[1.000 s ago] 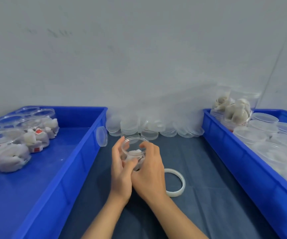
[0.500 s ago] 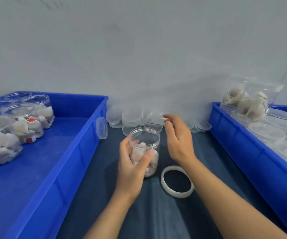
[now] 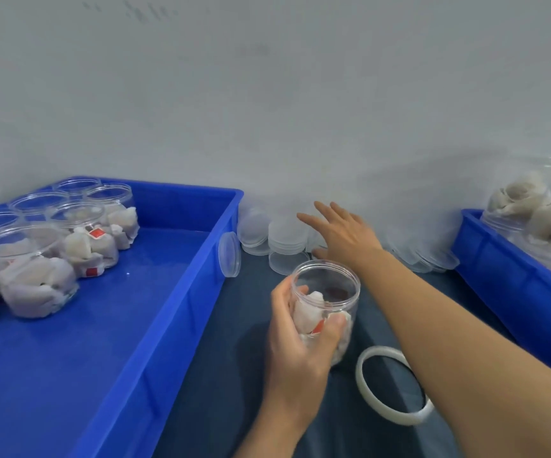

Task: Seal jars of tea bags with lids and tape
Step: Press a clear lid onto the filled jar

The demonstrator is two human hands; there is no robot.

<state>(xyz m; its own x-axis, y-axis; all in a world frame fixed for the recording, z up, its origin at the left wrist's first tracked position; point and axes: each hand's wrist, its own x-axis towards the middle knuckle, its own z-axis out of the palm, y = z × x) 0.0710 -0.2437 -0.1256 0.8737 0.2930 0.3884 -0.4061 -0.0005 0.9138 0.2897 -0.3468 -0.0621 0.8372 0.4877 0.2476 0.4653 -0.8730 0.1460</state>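
An open jar (image 3: 325, 305) of tea bags, not yet lidded or taped, is gripped by the left hand (image 3: 295, 338) above the dark mat. The right hand (image 3: 341, 234), fingers spread and holding nothing, is stretched beyond the jar over the stacked lids (image 3: 285, 241). The tape roll (image 3: 394, 385) lies just right of the jar. Jars (image 3: 36, 249) stand in the blue tray (image 3: 155, 312) left of it; whether those are sealed cannot be told.
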